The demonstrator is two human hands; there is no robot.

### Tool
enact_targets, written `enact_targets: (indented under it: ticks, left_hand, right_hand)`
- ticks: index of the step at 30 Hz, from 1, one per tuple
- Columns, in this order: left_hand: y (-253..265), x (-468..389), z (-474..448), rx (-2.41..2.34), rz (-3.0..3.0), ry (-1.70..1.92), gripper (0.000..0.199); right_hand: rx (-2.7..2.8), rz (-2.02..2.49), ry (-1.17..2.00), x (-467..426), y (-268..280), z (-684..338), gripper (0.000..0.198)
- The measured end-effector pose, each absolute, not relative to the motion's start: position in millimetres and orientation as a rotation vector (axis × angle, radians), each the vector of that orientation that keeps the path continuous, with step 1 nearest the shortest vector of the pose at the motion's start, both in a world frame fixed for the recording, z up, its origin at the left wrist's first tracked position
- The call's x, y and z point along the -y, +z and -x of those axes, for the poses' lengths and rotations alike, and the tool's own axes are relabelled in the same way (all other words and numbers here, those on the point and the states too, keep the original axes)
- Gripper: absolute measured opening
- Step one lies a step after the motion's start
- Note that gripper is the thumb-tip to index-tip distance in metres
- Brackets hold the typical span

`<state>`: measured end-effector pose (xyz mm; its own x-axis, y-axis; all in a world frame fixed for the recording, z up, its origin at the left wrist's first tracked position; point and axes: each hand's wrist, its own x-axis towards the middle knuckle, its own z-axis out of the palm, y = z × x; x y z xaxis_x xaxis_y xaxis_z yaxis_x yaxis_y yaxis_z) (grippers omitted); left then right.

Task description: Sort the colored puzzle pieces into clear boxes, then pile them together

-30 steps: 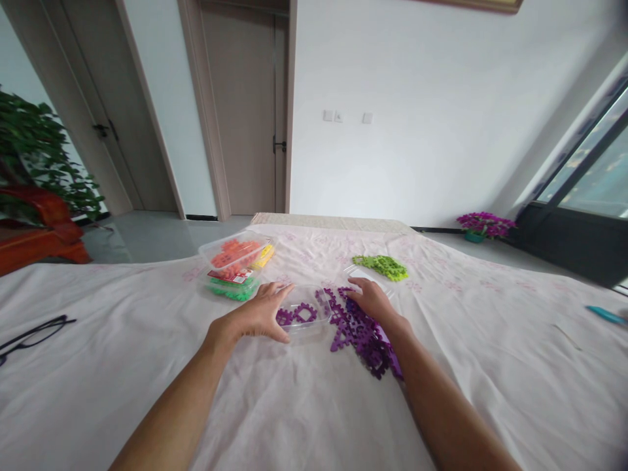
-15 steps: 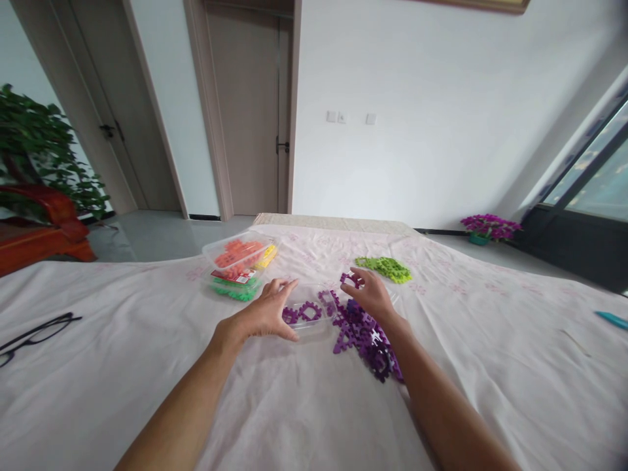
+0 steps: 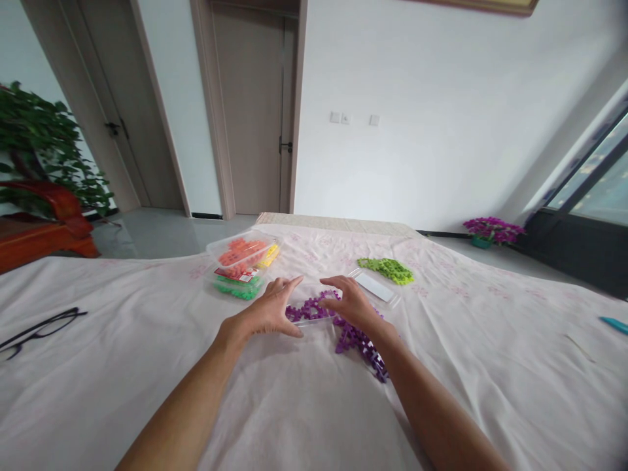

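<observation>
A clear plastic box (image 3: 314, 322) lies in front of me with purple notched plastic building pieces (image 3: 309, 309) in it. My left hand (image 3: 272, 307) grips its left end, thumb along the near side and fingers at the far side. Over the right part of the box is my right hand (image 3: 350, 302), thumb and fingers apart, with no piece visible between them. A loose heap of purple pieces (image 3: 360, 347) spreads on the cloth right of the box, partly covered by my right hand and forearm. Behind that hand lies a clear lid (image 3: 375, 288) with a white label.
Lime-green pieces (image 3: 390, 269) lie beyond the lid. At the back left, stacked clear boxes (image 3: 216, 252) contain orange and green pieces, with yellow ones beside them. Black-framed glasses (image 3: 49, 327) rest at left on the pale tablecloth (image 3: 294, 405); a blue object (image 3: 613, 324) lies far right.
My right hand has moved left over the box, and the purple piece it held is out of its fingers. The lid behind shows more fully. My left hand stays at the box.
</observation>
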<state>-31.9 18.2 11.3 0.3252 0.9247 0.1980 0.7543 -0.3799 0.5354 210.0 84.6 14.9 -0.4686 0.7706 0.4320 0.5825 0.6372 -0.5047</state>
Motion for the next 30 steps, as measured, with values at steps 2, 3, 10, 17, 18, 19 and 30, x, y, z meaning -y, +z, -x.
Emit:
enact_targets:
  ticks: [2, 3, 10, 17, 18, 19, 30]
  left_hand:
    - [12, -19, 32, -1.496, -2.254, 0.680, 0.121]
    - [12, -19, 32, -1.497, -2.257, 0.676, 0.120]
    - [11, -20, 32, -1.501, -2.279, 0.659, 0.121]
    - [13, -20, 32, -1.542, -2.264, 0.659, 0.122]
    - [13, -19, 31, -1.562, -2.256, 0.657, 0.121]
    - [14, -19, 31, -1.583, -2.247, 0.655, 0.121]
    - [13, -21, 31, -1.556, -2.254, 0.653, 0.118]
  right_hand:
    - [2.110, 1.137, 0.359, -94, 13, -219, 0.031]
    - [2.074, 1.194, 0.339, -98, 11, -224, 0.030]
    - [2.421, 1.245, 0.209, -105, -9, -236, 0.055]
    - [2.590, 1.250, 0.320, -99, -5, -232, 0.039]
    - [2.585, 1.269, 0.320, -98, -3, -232, 0.035]
    - [2.572, 1.292, 0.308, -97, -2, -233, 0.032]
    - [2.329, 1.557, 0.120, -103, -3, -245, 0.034]
